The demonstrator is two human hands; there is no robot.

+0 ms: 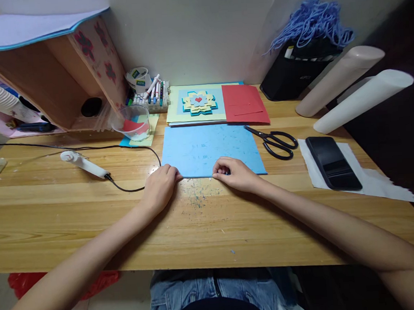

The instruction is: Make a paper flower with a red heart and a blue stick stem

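Observation:
A flat blue board (210,147), its surface marked with faint scratches and specks, lies on the wooden table in front of me. My left hand (161,185) is closed, thumb and fingers pinching the board's near edge by its left corner. Farther right along that same edge, my right hand (235,173) is closed too, its fingers curled and the fingertips pinching the rim. Black-handled scissors (275,141) rest at the board's right, the blade tips over its corner. Behind the board sits a layered paper flower (199,102) with a red heart, beside red paper (245,105).
To the left are a white corded glue gun (84,164), a clear plastic cup (132,125) and a marker tray (155,94). A phone (333,162) lies on white paper at right, near two upright rolls (363,99). Small scraps dot the table (127,237).

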